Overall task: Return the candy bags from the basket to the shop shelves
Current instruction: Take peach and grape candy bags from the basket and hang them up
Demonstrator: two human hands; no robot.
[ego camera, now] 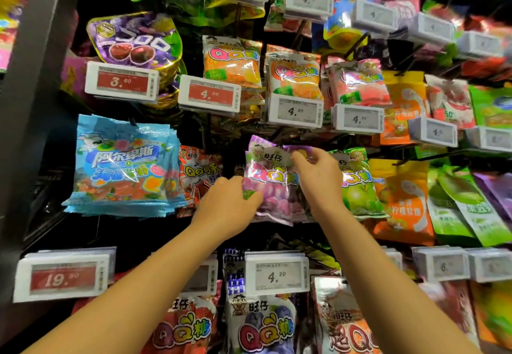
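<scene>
Purple crinkly plastic candy bag (273, 179) upright at its shelf row: right hand (318, 179) pinches top header, left hand (228, 205) grips lower-left corner. Peg hidden behind.

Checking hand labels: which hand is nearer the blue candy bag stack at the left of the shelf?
Left. The left hand grips the purple candy bag's lower-left corner, just right of the blue candy bag stack. The right hand pinches the purple bag's top, farther right.

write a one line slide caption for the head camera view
Both hands, left and right, hang a purple candy bag among the shelf's other sweets.
</scene>
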